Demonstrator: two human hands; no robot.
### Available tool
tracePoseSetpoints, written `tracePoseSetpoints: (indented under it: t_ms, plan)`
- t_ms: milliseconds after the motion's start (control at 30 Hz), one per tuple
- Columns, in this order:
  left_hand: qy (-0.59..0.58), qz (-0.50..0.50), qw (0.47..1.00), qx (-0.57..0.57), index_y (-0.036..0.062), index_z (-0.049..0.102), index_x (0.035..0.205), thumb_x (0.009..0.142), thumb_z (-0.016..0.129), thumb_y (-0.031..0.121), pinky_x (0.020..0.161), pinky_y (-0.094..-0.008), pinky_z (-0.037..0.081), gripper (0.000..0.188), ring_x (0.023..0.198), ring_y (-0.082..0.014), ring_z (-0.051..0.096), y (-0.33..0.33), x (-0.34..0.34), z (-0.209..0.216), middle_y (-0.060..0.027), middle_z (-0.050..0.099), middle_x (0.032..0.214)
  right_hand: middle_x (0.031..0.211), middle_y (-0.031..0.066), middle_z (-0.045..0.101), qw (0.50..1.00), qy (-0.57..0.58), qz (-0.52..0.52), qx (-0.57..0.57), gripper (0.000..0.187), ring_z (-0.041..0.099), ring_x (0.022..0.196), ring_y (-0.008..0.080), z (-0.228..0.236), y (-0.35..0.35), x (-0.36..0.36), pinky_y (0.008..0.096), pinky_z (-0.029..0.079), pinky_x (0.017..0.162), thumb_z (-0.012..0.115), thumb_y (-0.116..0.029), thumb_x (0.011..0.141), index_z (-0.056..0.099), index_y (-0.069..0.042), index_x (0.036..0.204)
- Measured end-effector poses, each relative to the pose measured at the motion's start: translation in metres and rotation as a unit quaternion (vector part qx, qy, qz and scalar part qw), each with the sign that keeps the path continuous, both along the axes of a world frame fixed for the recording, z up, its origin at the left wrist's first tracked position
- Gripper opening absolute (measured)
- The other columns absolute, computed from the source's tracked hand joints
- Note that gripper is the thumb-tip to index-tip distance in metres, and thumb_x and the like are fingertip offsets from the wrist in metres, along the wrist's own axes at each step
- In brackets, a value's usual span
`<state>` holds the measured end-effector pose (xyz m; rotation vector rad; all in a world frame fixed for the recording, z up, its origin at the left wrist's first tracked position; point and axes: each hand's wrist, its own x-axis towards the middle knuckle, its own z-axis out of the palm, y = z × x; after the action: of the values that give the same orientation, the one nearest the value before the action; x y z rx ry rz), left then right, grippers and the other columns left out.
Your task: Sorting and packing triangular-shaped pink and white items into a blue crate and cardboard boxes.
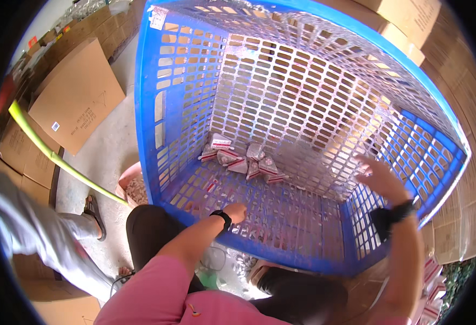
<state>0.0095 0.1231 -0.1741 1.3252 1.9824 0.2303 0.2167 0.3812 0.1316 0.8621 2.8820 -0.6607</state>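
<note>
Stacked brown cartons (454,222) and a pale grey floor (113,132) surround you. Your left hand (236,212) is just inside the near rim of the blue crate (141,103), its fingers curled in and seen from the back; whether it has hold of anything cannot be told. On that wrist sits a black watch (222,219). Your right hand (381,176) is toward the crate's right end, fingers loosely spread and blurred, with nothing visible in them; a dark band (404,210) circles that wrist. To its left is a greyish smear, too blurred to identify.

Well apart from your right hand, the packets (248,162) lie in a loose cluster inside the crate, left of its middle, where two slotted panels meet. They are whitish with red bands, and any print on them is too small to read. On the crate's upper left corner you have a whitish sticker (157,17), its marks unclear.

Just beyond the crate's left end stands a pink basket (122,181) of small pale pieces, with a light green strip (53,157) curving down toward it. Further left, an upright carton (81,81) carries dark printed lines and a small white label (56,126), near a person in light trousers (48,227) and a dark sandal (95,218).
</note>
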Motion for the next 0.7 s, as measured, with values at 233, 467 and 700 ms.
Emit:
tracePoseSetpoints:
  t_ms: [233, 467, 700]
  plan:
    - [-0.033, 0.047, 0.998, -0.011, 0.0012, 0.062, 0.084, 0.074, 0.048, 0.018, 0.072, -0.0449, 0.046, 0.024, 0.082, -0.0373, 0.058, 0.016, -0.001, -0.023, -0.0204, 0.061, 0.086, 0.111, 0.0232, 0.053, 0.998, 0.008, 0.003, -0.070, 0.068, 0.053, 0.101, 0.0346, -0.230, 0.020, -0.118, 0.0401, 0.043, 0.084, 0.065, -0.027, 0.068, 0.035, -0.008, 0.127]
    - [-0.089, 0.054, 0.994, -0.037, 0.0020, 0.059, 0.085, 0.077, 0.046, 0.023, 0.072, -0.0464, 0.045, 0.026, 0.082, -0.0367, 0.058, 0.016, -0.015, -0.012, -0.0195, 0.060, 0.085, 0.106, 0.0237, 0.054, 0.990, -0.117, -0.015, -0.072, 0.069, 0.054, 0.096, 0.0382, -0.301, -0.004, -0.214, 0.0443, 0.044, 0.082, 0.068, -0.029, 0.064, 0.037, -0.011, 0.124]
    - [-0.152, 0.065, 0.986, -0.004, 0.0021, 0.058, 0.082, 0.078, 0.047, 0.024, 0.070, -0.0441, 0.045, 0.025, 0.078, -0.0363, 0.057, 0.014, -0.018, -0.018, -0.0191, 0.059, 0.081, 0.090, 0.0203, 0.056, 0.999, 0.007, -0.010, 0.037, 0.058, 0.058, 0.086, 0.0343, -0.336, 0.004, -0.198, 0.0407, 0.047, 0.073, 0.070, -0.031, 0.064, 0.045, -0.005, 0.111]
